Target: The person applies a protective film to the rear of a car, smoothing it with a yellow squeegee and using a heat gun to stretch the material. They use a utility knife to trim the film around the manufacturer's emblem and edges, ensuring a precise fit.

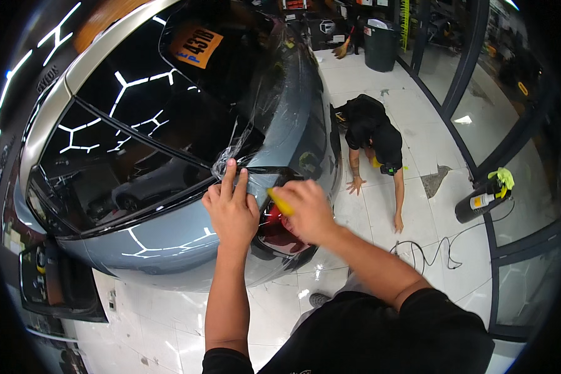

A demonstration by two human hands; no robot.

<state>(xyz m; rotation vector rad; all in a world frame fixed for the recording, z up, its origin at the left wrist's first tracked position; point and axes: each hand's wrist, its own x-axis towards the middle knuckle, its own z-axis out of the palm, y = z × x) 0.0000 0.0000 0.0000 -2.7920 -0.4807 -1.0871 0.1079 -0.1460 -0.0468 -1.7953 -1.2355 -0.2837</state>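
Observation:
In front of me is the rear corner of a grey-blue car point(168, 252) with dark glass. My left hand point(232, 209) lies against the bodywork just left of the red tail light point(279, 232). Two of its fingers stretch upward, their tips at a crumpled bunch of clear film point(227, 161). Wrinkled film also runs up over the glass edge. A yellow squeegee point(282, 202) is in my right hand point(308, 212), its blade end near the panel above the tail light. My right fingers wrap round it, and part of it is hidden by them.
Another person point(374, 131) in black crouches on the tiled floor point(355, 230) beyond the car, hands down. A black cylinder with a green cloth point(503, 181) stands by the glass doors. A cable point(445, 246) trails nearby. A dark bin point(380, 47) is further back.

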